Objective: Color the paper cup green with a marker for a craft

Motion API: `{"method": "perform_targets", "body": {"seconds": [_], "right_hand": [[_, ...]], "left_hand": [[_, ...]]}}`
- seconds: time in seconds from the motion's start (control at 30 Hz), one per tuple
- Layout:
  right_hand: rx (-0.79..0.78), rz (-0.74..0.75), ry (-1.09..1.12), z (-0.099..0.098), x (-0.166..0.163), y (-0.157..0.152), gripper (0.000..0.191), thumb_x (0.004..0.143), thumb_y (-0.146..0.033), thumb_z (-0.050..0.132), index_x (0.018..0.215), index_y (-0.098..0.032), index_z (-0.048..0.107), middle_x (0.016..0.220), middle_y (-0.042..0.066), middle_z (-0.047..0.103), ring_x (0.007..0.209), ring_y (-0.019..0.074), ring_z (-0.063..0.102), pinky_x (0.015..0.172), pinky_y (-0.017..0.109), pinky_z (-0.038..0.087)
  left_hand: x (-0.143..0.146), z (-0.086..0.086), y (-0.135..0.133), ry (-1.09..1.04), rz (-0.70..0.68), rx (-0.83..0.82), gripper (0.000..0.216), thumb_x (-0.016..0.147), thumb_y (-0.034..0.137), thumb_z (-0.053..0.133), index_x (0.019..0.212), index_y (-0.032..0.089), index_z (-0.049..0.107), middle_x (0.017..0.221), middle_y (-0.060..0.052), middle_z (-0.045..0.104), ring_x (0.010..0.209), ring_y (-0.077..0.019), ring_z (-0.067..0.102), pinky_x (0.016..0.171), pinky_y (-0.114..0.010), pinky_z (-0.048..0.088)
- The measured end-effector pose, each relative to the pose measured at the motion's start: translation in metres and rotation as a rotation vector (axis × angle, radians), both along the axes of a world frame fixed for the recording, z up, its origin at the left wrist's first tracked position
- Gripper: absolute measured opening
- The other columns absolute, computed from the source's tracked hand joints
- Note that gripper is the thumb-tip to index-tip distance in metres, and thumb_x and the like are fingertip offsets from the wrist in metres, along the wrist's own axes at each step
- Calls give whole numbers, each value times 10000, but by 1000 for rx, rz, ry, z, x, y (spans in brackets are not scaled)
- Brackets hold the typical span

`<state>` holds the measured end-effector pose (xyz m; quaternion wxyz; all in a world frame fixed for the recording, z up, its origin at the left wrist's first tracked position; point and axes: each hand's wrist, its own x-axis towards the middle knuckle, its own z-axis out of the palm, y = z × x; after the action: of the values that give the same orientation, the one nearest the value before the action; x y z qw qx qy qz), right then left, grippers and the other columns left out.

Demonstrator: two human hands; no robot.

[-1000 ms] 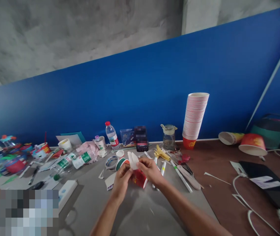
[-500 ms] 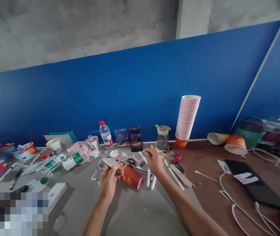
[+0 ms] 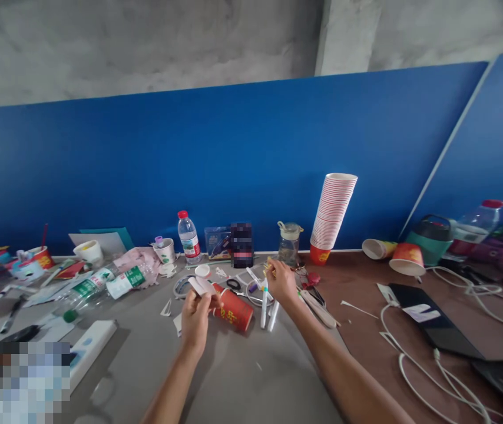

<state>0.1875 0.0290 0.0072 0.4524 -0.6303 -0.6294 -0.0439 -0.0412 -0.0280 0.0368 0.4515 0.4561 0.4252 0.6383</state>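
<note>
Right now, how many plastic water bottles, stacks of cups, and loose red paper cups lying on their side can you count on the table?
Plastic water bottles: 4 (upright one, lying pair, far-right one)
Stacks of cups: 1
Loose red paper cups lying on their side: 2 (by the left hand, right one)
Total: 7

cup stack (image 3: 333, 218) right of jar (image 3: 289, 242) | bottle (image 3: 188, 237) left (both behind the lying cup (image 3: 234, 309))
</note>
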Motion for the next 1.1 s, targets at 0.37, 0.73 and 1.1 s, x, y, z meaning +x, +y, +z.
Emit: {"method": "perform_targets", "body": {"seconds": [0.37, 0.73, 1.1], "right_hand": [[36, 242, -189, 2, 12, -54, 255, 854, -146, 422, 978, -176, 643, 954, 99, 657, 915, 245, 579, 817, 368, 444], [-21, 236, -314, -16, 25, -99, 400, 826, -93, 404, 1085, -269, 652, 1114, 88, 631, 1033, 279, 559, 882, 430, 423], [-45, 203, -256, -17, 27, -93, 345, 852, -85, 402, 1076, -196, 640, 1044, 88, 634, 973, 223, 536, 889, 392, 409]], "left_hand": [[28, -23, -33, 440, -249, 284, 178, 871, 361, 461, 847, 217, 563, 825, -74, 667, 699, -169, 618, 713, -296, 483], [36, -31, -40, 558, -344, 262, 264, 886, 362, 444, 981, 215, 641, 788, -98, 686, 665, -193, 610, 696, -308, 464], [32, -42, -25, 539, -227, 236, 276, 917, 400, 371, 782, 201, 507, 740, -54, 659, 672, -161, 635, 690, -292, 499]]}}
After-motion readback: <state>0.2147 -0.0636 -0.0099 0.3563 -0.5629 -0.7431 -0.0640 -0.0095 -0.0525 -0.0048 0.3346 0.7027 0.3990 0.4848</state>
